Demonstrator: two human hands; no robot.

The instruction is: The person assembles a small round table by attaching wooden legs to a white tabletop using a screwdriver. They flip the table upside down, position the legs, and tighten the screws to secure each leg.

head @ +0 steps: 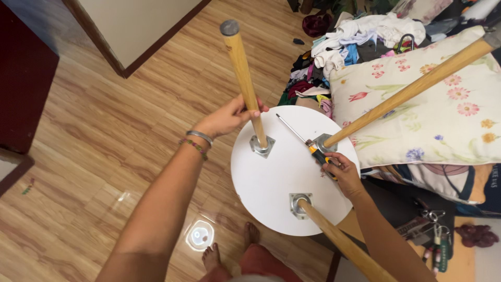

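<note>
Head view, indoor scene under warm, even overhead light. A bright glare spot lay on the glossy wood floor point(200, 235) near the lower centre, the reflection of a ceiling lamp, with a fainter sheen beside it. The round white tabletop point(276, 172) was the brightest surface, close to overexposed yet without harsh shadow; the legs cast only soft, faint shadows on it. The upper left corner and the dark cabinet point(23, 78) fell into dimness. Wide-angle distortion bent the floorboards and stretched the forearms toward the lower edge. Focus was sharp at the centre; the clothes pile point(355, 36) at the top appeared slightly soft.
</note>
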